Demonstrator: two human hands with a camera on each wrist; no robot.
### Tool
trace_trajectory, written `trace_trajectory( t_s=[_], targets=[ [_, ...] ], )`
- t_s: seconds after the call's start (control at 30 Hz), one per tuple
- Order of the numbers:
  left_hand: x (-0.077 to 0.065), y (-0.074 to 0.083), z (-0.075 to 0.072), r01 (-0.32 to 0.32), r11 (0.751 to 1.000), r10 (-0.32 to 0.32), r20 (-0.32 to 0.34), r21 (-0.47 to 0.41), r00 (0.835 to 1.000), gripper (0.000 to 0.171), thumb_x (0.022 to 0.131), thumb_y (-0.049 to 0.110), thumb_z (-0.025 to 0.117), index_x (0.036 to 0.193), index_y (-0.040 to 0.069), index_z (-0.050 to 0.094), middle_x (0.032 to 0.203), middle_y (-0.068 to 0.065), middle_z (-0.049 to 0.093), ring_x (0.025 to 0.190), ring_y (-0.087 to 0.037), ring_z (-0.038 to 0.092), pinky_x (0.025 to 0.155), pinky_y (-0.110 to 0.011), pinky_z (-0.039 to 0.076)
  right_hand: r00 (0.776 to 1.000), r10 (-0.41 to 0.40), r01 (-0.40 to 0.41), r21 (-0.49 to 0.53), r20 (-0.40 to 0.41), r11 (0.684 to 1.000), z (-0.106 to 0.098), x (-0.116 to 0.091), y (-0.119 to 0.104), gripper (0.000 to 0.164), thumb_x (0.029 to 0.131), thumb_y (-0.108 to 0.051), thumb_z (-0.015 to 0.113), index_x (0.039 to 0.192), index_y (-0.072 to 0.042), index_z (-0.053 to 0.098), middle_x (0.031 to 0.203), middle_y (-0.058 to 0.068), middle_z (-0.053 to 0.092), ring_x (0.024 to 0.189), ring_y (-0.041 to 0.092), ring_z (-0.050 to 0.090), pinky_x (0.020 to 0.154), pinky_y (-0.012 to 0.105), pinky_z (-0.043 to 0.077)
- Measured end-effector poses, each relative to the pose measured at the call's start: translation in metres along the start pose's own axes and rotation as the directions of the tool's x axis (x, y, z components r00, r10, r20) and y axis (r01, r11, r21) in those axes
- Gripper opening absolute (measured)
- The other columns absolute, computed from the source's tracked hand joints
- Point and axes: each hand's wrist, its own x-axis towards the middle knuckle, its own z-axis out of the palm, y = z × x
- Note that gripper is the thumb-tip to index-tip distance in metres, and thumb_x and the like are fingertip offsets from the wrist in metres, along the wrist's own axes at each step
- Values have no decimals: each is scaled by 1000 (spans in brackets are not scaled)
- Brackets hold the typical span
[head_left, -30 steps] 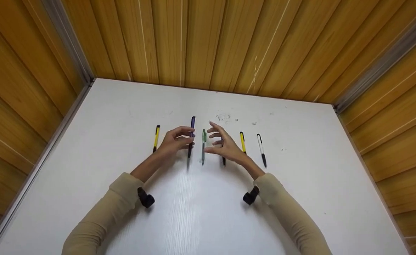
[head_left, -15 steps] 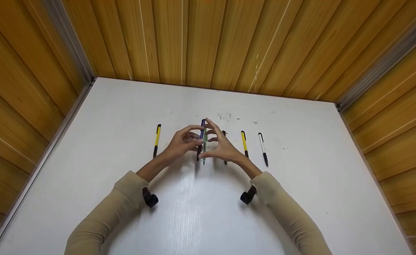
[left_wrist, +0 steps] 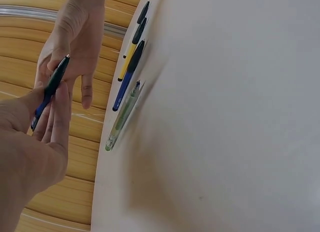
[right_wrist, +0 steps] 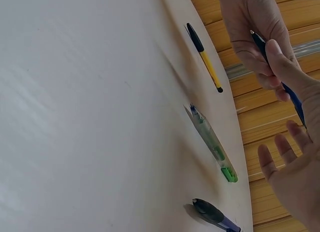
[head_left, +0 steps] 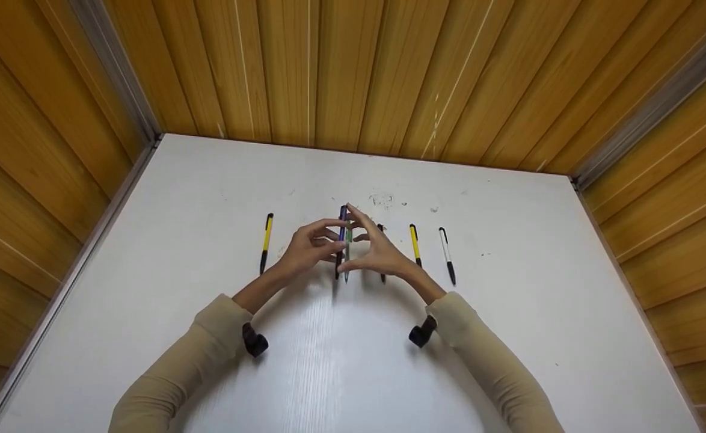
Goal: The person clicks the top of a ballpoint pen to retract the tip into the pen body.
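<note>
At the left of the frame the left hand (left_wrist: pixel 30 142) pinches a dark blue pen (left_wrist: pixel 49 91) between its fingers, the pen slanting up toward the upper left. The right hand (left_wrist: pixel 75 37) hangs from the top edge, its thumb touching the pen's upper tip. To the right, on the white table (left_wrist: pixel 225 122), lie a clear green pen (left_wrist: pixel 121 118), a blue pen (left_wrist: pixel 128 75), a yellow pen (left_wrist: pixel 131 48) and a dark pen (left_wrist: pixel 143 12), side by side toward the top of the frame.
</note>
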Motion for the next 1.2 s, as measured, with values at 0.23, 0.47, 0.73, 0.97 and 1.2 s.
trace_trajectory(
  t_s=[0.23, 0.47, 0.73, 0.97, 1.2],
  targets=[
    [-2, 0, 0, -27, 998, 27, 0, 56, 1000, 43, 94, 4, 72, 135, 3, 62, 95, -21, 72, 86, -27, 74, 78, -39, 66, 998, -63, 62, -89, -13, 994, 1, -3, -1, 128, 67, -27, 97, 164, -9, 15, 148, 16, 47, 133, 33, 47, 110, 50, 47],
    [-3, -3, 2, -62, 991, 64, -13, 119, 998, 41, 92, 3, 74, 132, 2, 64, 91, -22, 72, 80, -20, 74, 74, -33, 66, 997, -75, 78, -145, 22, 986, 3, -4, -2, 135, 63, -25, 99, 165, -11, 12, 145, 13, 48, 133, 29, 45, 111, 46, 46],
    [-3, -3, 3, -79, 979, 82, -9, 189, 997, 43, 91, 3, 76, 132, 0, 65, 94, -28, 74, 81, -19, 76, 74, -27, 65, 998, -69, 70, -151, 12, 986, 4, -6, 0, 134, 63, -27, 99, 165, -15, 12, 145, 12, 49, 132, 26, 46, 111, 48, 46],
    [-7, -2, -1, -55, 989, 46, 65, 136, 997, 48, 95, 5, 71, 142, 7, 59, 112, -31, 70, 97, -31, 75, 82, -31, 65, 993, -109, 102, -156, -35, 982, 7, -5, 2, 132, 62, -19, 99, 164, -9, 16, 140, 15, 52, 128, 27, 49, 105, 54, 49],
    [-7, -8, -3, -69, 987, 55, 101, 146, 993, 49, 97, 5, 68, 143, 5, 54, 123, -34, 64, 98, -37, 73, 82, -32, 65, 996, -82, 76, -114, -45, 991, 11, -6, 4, 131, 64, -19, 99, 163, -6, 15, 138, 15, 52, 125, 25, 50, 104, 47, 50]
  ],
)
